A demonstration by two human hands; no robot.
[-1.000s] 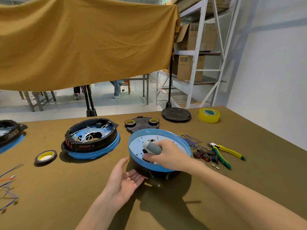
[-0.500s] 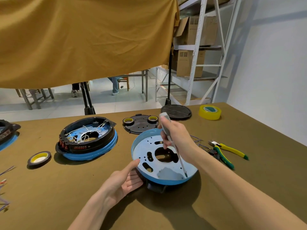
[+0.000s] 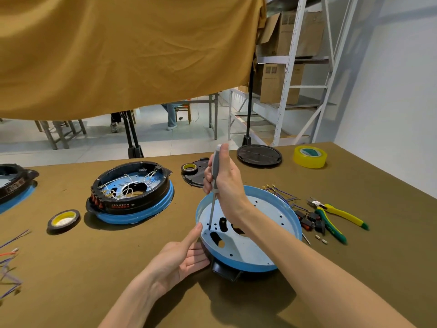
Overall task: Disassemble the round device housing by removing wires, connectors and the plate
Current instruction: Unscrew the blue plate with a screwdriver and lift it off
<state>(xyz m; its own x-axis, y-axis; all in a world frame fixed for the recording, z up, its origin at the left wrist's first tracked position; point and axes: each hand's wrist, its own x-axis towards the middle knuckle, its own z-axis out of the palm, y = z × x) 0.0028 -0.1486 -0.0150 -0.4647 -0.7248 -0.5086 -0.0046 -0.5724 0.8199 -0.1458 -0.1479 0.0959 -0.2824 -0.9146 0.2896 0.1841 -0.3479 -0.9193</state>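
Note:
A round blue-rimmed housing (image 3: 287, 254) with a pale perforated metal plate (image 3: 250, 245) inside sits tilted on the table in front of me. My right hand (image 3: 224, 183) grips a grey-handled screwdriver (image 3: 215, 176) upright, its tip down on the plate's left part. My left hand (image 3: 179, 254) steadies the housing's left edge, thumb on the rim, fingers flat beneath it. Removed blue wires (image 3: 281, 192) and red-black connectors (image 3: 309, 220) lie to the right of the housing.
A second housing (image 3: 132, 192) still full of wires stands at the left, a third (image 3: 14, 185) at the far left. Tape rolls (image 3: 63, 218) (image 3: 309, 156), black covers (image 3: 259, 155), green-yellow cutters (image 3: 335, 216) and loose wires (image 3: 9, 259) lie around the brown table.
My right hand swung the screwdriver upright and moved its tip from the plate's near right to its left part. My left thumb has come up onto the rim.

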